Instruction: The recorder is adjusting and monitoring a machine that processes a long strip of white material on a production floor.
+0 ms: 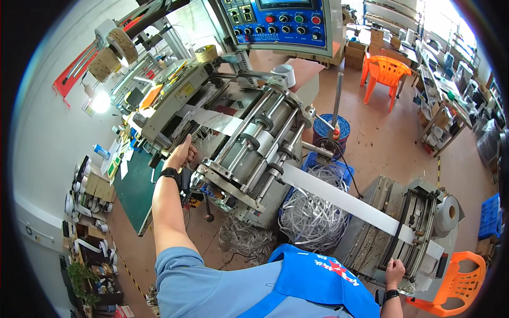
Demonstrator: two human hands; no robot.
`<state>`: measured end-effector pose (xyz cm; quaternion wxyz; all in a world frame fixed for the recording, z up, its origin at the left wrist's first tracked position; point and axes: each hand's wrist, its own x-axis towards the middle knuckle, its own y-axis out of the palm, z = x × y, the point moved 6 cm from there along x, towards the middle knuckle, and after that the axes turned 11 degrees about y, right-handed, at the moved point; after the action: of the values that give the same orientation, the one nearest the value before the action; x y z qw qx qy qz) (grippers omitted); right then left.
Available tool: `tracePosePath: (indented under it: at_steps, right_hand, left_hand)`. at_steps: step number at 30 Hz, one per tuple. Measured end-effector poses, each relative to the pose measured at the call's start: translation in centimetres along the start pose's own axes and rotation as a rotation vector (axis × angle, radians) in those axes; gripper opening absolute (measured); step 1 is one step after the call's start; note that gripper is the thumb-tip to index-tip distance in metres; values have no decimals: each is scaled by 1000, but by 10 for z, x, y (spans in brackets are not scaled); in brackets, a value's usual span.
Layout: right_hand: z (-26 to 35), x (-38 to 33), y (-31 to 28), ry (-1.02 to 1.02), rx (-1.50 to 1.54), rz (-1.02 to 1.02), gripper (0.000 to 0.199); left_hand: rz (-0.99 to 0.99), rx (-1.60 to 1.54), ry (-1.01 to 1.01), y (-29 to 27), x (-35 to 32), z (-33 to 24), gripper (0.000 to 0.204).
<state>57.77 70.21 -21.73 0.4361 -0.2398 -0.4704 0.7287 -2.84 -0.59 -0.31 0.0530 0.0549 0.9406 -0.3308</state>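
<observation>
My left hand (183,152) reaches to the near side of a roller machine (257,143), its thumb and loosely bent fingers apart. Beside it hang thin pale waste strips (201,132), and a black watch band circles the wrist. Far to the right, my right hand (395,271) is closed at the edge of a feeding unit (371,217), close to the lower end of a black bar (398,233). What its curled fingers hold, if anything, is hidden. A long white web (339,196) stretches between the feeding unit and the rollers.
A blue crate (347,172) full of tangled white strips stands between the machines. More strips (246,238) lie below the rollers. A control panel (281,24) rises at the back. Orange chairs (387,74) stand far right and near right. A white roll (449,212) sits on the feeding unit.
</observation>
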Motion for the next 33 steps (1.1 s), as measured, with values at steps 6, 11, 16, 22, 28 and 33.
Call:
tracePosePath:
  at_steps: [6,11,16,22,28,33]
  right_hand:
    - [-1,-1,1,-14,8,-10,31]
    - [-6,1,4,-16,-12,-23,31]
    - [-11,3,6,10,-35,-31,31]
    - [-13,2,8,-19,-32,-99,29]
    - [-19,2,12,-12,-86,-113,31]
    - [-19,2,12,3,-110,-123,30]
  left_hand:
    - [-18,-151,25,-3,-6,-4,80]
    - [45,-303,-70,-7,-3,-5,74]
    - [-33,31,256,-10,27,-44,56]
    - [143,382,572,30,53,-97,43]
    - [402,-74,157,44,54,-96,40]
    - [87,707,531,41,67,-120,37]
